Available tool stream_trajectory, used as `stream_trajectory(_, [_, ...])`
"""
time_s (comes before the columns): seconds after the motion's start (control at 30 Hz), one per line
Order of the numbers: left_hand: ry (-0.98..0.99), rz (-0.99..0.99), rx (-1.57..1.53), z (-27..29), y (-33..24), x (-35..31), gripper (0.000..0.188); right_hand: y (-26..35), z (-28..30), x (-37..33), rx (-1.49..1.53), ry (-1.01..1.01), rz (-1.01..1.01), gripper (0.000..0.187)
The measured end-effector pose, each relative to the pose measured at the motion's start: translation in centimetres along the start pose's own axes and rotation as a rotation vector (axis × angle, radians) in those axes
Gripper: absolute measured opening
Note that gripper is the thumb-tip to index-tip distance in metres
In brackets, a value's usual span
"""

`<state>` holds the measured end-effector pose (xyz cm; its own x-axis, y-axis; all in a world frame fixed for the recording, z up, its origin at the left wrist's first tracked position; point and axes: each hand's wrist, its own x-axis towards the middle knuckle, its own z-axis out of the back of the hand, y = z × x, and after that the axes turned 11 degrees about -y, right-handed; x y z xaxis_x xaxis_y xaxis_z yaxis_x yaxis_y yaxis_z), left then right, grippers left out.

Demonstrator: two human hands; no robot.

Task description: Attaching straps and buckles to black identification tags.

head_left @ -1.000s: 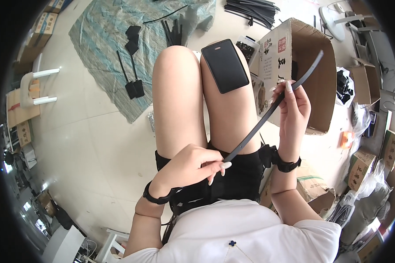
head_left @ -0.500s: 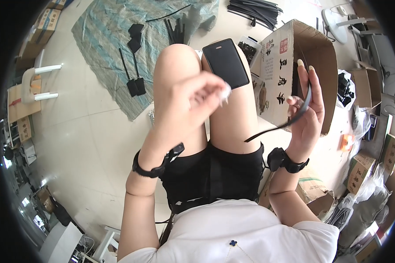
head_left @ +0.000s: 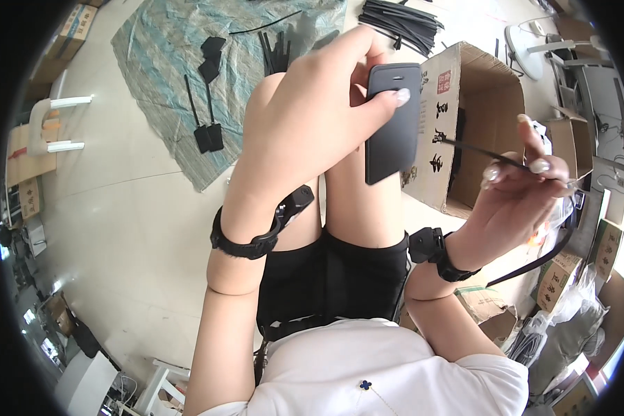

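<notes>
Pinched at its slotted upper end, a flat black leather-like tag (head_left: 392, 149) is raised above my knees in my left hand (head_left: 326, 111). My left thumb lies across its face near the slot. Out to the right, my right hand (head_left: 516, 197) grips a narrow black strap (head_left: 482, 151) between its fingers. One end of the strap points left toward the tag, and the rest loops down behind the hand. Strap and tag are apart.
A cardboard box (head_left: 496, 90) stands open to the right of my knees. On the floor, a crumpled blue-green sheet (head_left: 166, 90) bears several black tags (head_left: 215, 136) and straps (head_left: 277, 52). A bundle of black strips (head_left: 402, 24) lies beyond. White stool legs (head_left: 69, 101) stand at the left.
My left hand has moved forward and picked the black tag up off my thigh. My right hand has shifted right with the strap, whose free end now points left.
</notes>
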<state>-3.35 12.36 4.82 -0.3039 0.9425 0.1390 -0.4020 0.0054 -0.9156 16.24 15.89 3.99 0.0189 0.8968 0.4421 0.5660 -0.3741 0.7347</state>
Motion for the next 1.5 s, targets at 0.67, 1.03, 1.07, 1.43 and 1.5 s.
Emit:
stream_trajectory(0.67, [-0.019,0.257,-0.310,1.3,4.3,1.3,0.034,-6.5,-5.5,0.0,-0.481,0.285,0.121,0.050])
stream_trajectory(1.03, [-0.161,0.039,-0.149,0.4,4.0,0.9,0.030,-7.2,-4.5,0.4,-0.505,0.306,0.088,0.050])
stream_trajectory(1.07, [-0.154,0.038,-0.156,0.0,4.0,0.9,0.030,-7.3,-4.5,0.4,-0.555,0.295,0.104,0.051])
stream_trajectory(1.43, [-0.250,0.034,-0.385,-1.4,3.5,0.4,0.038,-7.1,-5.0,0.5,-0.974,0.146,0.334,0.051])
stream_trajectory(1.5, [-0.226,-0.010,-0.400,-1.6,3.2,0.5,0.040,-6.9,-4.8,0.7,-0.998,0.177,0.355,0.052])
